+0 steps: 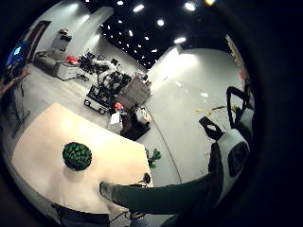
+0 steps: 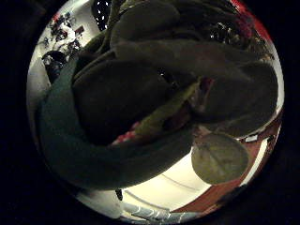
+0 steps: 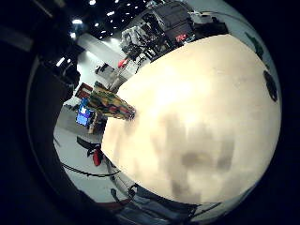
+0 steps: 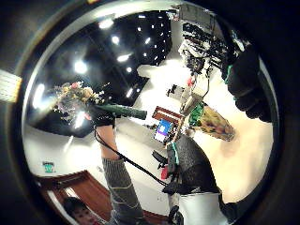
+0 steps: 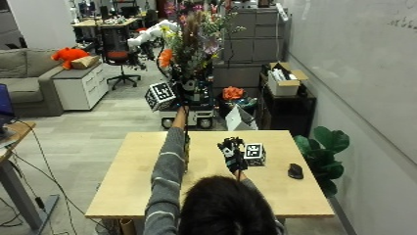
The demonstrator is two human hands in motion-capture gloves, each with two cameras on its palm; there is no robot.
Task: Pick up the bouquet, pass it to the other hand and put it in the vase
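Note:
My left hand (image 5: 186,98) is raised high above the table's far side and grips the stems of the bouquet (image 5: 196,41), a tall bunch of mixed flowers and green leaves held upright. Its leaves (image 2: 154,93) fill the left thumb side palm view. In the right thumb side palm view the left hand (image 4: 101,116) holds the wrapped stems level. My right hand (image 5: 232,154) hovers over the middle of the table, fingers spread, holding nothing. The patterned vase (image 4: 212,123) stands on the table (image 5: 130,181) beneath my left arm, also seen as the vase (image 3: 111,105).
A small black object (image 5: 295,170) lies near the table's right edge. A potted plant (image 5: 324,147) stands on the floor beside that edge. Shelves, carts and a sofa stand beyond the far edge.

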